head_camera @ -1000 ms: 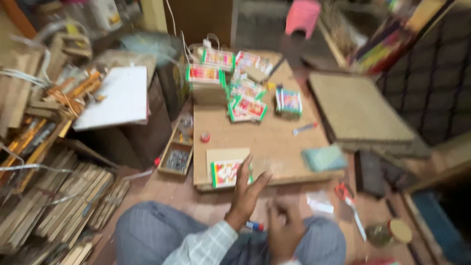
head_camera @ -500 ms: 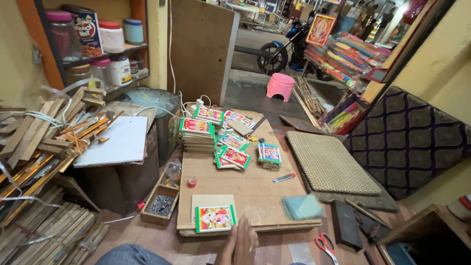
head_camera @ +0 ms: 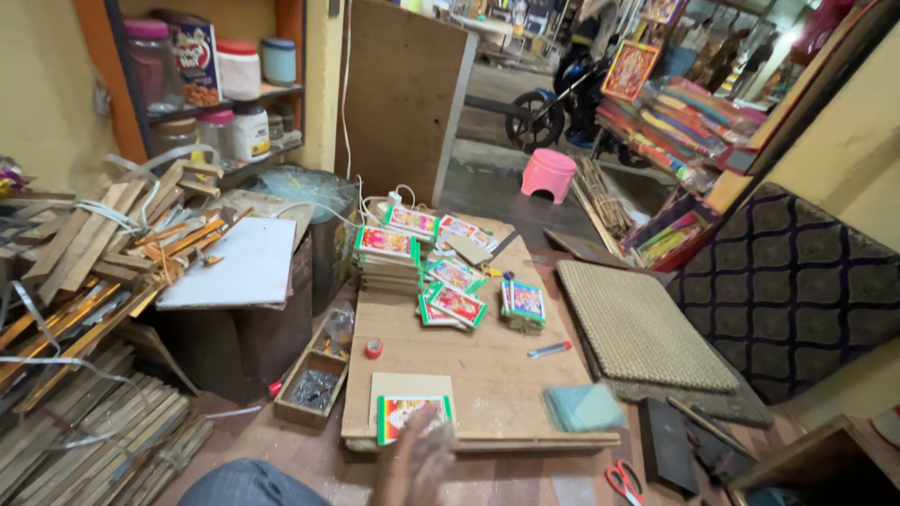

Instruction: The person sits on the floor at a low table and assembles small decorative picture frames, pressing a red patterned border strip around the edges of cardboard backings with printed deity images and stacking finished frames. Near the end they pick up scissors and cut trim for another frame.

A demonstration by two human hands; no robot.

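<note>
1. Hand [head_camera: 417,459]: one hand rises from the bottom edge, blurred, its fingertips over the lower right corner of the picture. Which hand it is cannot be told, nor whether the fingers are spread or closed; nothing is clamped in it.
2. Picture [head_camera: 412,415]: a small framed print with a green and red border, lying flat at the near edge of the board, just below a plain card [head_camera: 411,385] that it touches.
3. Board [head_camera: 487,365]: a low wooden work surface on the floor, bearing everything in items 2, 4 and 5.
4. Stacks: a tall pile of framed prints [head_camera: 386,255] at the far left of the board; loose prints [head_camera: 452,302] fanned beside it; a small separate pile [head_camera: 523,302] to the right.
5. Small items: a red tape roll [head_camera: 373,349] near the left edge; a knife [head_camera: 549,349] right of centre; a teal cloth [head_camera: 583,407] at the near right corner.
6. Tray [head_camera: 311,386]: a wooden box of small metal pieces, on the floor against the left side of the board.
7. Mat [head_camera: 642,328]: woven, lying right of the board.
8. Scissors [head_camera: 621,483]: red-handled, on the floor near the right corner.
9. Wood strips [head_camera: 84,272]: bundled mouldings heaped at the left.
</note>
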